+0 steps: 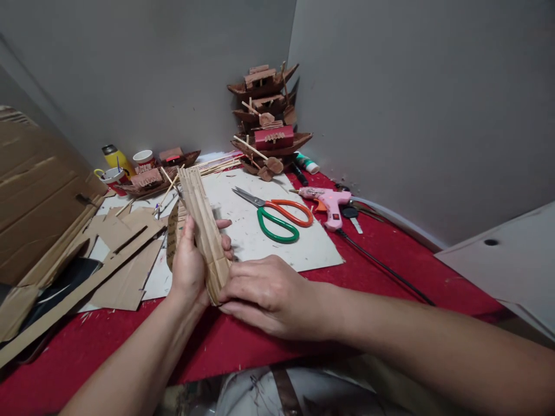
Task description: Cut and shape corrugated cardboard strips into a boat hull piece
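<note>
A long ribbed cardboard strip [207, 231] slants over the front of a white sheet [316, 248]. My left hand [191, 268] is wrapped round it from beneath, the thumb on its left side and fingertips showing at its right. My right hand [271, 294] pinches the strip's near end between thumb and fingers. Behind my left hand a brown piece with dark markings [172, 237] is partly hidden. Scissors [260, 202] with one orange and one green handle lie open on the sheet, beyond my right hand.
A pink glue gun [332, 205] with a black cord lies on the red cloth [381, 248]. Stacked model boats [273, 138] stand by the wall. Cups [144, 159], a yellow bottle [117, 159] and more boats are at the back left. Cardboard pieces [125, 277] cover the left side.
</note>
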Demonstrator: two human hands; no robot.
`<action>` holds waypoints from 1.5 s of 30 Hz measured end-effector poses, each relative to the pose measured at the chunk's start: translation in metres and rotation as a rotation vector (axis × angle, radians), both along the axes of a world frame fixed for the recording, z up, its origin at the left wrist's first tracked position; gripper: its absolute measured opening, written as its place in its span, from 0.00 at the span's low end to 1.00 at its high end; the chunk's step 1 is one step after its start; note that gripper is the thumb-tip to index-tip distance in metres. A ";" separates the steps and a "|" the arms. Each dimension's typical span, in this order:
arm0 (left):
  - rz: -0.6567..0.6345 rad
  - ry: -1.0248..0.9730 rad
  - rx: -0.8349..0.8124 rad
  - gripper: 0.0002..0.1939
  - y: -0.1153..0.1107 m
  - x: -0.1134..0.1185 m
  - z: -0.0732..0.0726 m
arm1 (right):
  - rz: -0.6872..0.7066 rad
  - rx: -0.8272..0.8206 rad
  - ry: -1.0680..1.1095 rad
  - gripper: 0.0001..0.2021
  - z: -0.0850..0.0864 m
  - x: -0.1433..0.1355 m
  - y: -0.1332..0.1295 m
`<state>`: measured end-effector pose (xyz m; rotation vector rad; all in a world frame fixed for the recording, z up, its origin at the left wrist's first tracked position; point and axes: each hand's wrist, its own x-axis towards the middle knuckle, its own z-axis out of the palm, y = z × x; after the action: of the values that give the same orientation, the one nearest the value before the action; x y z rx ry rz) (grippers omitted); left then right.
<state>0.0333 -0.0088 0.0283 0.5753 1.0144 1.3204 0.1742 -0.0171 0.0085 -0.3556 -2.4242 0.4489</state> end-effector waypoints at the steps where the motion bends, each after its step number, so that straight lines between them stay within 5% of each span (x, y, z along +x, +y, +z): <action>1: 0.005 0.002 -0.001 0.28 0.000 0.001 0.000 | -0.012 0.022 -0.003 0.06 -0.001 0.000 0.000; 31: 0.028 0.037 -0.011 0.29 -0.001 0.005 -0.004 | -0.005 0.088 0.000 0.06 -0.005 -0.003 -0.001; 38: 0.018 -0.002 0.007 0.29 -0.002 0.001 -0.002 | 0.034 -0.092 0.068 0.06 0.002 0.000 0.002; 45: -0.082 -0.100 0.024 0.29 -0.003 -0.004 0.008 | -0.121 -0.332 0.307 0.09 0.019 0.010 0.001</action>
<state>0.0292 -0.0119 0.0365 0.5584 0.8853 1.2774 0.1838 -0.0165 0.0276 -0.5302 -2.0185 0.7935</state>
